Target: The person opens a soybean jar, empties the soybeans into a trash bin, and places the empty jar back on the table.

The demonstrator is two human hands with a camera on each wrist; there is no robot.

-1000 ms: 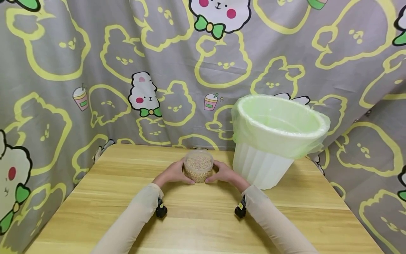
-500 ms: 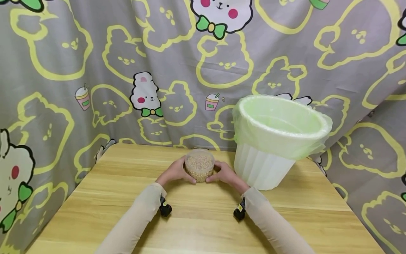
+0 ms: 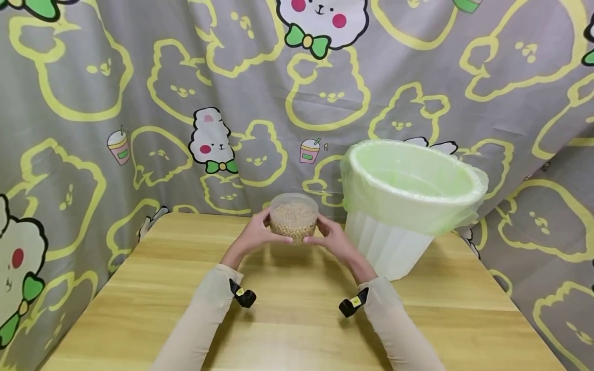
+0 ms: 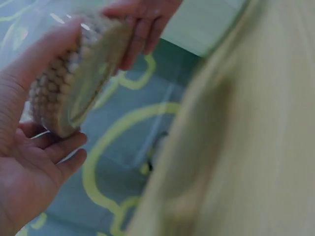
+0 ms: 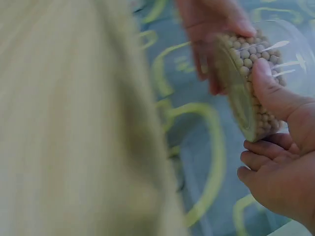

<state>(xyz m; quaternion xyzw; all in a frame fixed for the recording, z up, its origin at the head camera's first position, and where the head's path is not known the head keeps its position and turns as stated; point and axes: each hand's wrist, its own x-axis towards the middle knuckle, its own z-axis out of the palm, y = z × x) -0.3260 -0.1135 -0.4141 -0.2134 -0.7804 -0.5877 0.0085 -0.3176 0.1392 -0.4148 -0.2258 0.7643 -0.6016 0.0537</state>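
A clear round plastic tub of pale beans (image 3: 294, 217) is held in the air above the far middle of the wooden table (image 3: 297, 304). My left hand (image 3: 254, 234) grips its left side and my right hand (image 3: 330, 238) grips its right side. In the left wrist view the tub of beans (image 4: 74, 78) shows its underside, my left hand (image 4: 29, 142) cupping it from below. The right wrist view shows the tub of beans (image 5: 246, 83) with the thumb of my right hand (image 5: 280, 162) across its wall.
A white ribbed waste bin (image 3: 408, 201) lined with a pale green bag stands on the table's far right, close to my right hand. A grey curtain with yellow bear outlines (image 3: 139, 103) hangs right behind the table.
Both hands have lifted the tub of beans off the table and a little away from me. The bin has not moved.
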